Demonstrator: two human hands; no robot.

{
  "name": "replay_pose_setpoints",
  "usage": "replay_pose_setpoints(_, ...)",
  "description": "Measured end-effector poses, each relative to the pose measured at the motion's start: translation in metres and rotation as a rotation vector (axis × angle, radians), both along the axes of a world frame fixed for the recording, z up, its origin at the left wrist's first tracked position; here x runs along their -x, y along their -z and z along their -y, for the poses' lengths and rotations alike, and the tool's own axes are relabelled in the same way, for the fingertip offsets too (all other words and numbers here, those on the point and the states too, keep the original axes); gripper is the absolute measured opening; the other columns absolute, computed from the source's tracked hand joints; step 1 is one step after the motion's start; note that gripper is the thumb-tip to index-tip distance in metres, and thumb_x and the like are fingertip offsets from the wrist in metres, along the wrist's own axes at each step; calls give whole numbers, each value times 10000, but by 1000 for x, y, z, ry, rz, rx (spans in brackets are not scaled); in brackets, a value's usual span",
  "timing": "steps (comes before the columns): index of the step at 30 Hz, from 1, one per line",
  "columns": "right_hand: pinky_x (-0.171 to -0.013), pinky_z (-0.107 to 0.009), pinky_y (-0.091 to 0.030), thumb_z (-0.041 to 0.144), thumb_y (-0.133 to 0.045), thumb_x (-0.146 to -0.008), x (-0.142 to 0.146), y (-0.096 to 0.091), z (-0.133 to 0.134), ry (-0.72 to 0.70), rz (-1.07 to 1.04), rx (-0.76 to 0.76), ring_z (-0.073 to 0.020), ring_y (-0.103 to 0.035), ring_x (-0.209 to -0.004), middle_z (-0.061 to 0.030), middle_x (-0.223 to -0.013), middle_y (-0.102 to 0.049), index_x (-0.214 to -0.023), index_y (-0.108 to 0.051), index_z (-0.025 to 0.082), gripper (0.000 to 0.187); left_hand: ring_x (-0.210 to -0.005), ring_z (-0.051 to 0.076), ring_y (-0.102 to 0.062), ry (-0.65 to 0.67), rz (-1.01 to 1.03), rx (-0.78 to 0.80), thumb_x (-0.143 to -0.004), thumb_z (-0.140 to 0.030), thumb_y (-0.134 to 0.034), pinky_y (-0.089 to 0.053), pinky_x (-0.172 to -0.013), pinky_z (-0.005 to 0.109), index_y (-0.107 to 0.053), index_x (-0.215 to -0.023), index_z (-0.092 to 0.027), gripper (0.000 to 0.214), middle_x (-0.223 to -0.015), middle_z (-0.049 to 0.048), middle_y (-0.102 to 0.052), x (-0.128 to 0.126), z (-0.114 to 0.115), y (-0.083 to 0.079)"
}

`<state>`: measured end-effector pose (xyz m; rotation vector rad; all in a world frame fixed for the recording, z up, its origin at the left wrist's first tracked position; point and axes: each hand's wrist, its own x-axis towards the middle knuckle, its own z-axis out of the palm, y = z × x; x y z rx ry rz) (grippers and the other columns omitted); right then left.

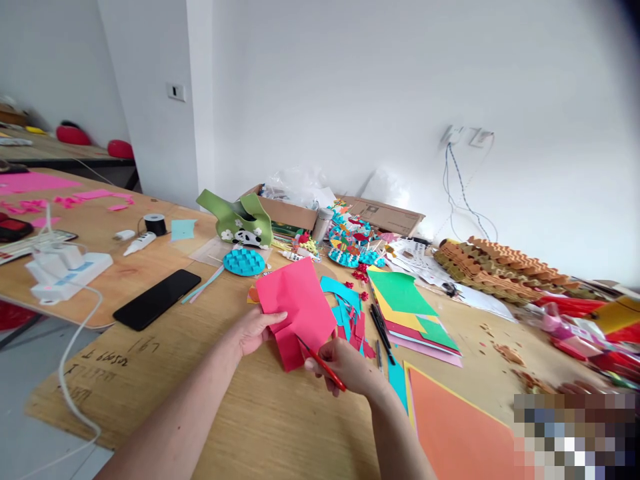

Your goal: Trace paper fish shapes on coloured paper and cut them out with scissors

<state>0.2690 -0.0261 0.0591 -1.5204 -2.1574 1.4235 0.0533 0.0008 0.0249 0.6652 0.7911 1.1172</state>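
Note:
My left hand [255,331] grips a folded sheet of red-pink paper [295,310] by its lower left side, and the sheet stands tilted above the table. My right hand [340,367] is shut on a red-handled pair of scissors [324,365], whose tip is at the paper's lower edge. Just beyond that hand lie teal and red paper scraps [343,308]. To the right sits a stack of coloured paper sheets [407,313], with black pens [380,330] along its left side.
A black phone [157,300] and a white power strip [67,275] lie at left. A cardboard box [285,213], green panda bag [240,220] and blue tray [243,262] stand ahead. Egg cartons [500,273] sit at right, and an orange sheet [450,427] lies at front right.

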Motion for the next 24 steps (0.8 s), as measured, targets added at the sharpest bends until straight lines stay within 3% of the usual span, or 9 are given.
replay_pose_setpoints(10, -376, -186, -327, 570, -640, -738, -2, 0, 1, -6, 14, -41, -85, -472, -347, 32, -402, -511, -549, -522, 169, 459, -884, 235, -679, 18, -55, -11, -447, -116, -878, -530, -764, 341, -692, -932, -144, 520, -1036, 115, -726, -1, 2, -3)
replay_pose_setpoints(24, -387, -188, -328, 615, -625, -738, -1, -1, 0, -26, 44, -32, -91, -491, -379, 24, -421, -529, -562, -519, 171, 489, -880, 224, -678, 18, -38, -3, -456, -131, -870, -510, -802, 349, -696, -921, -162, 497, -964, 80, -740, -3, 3, -4)
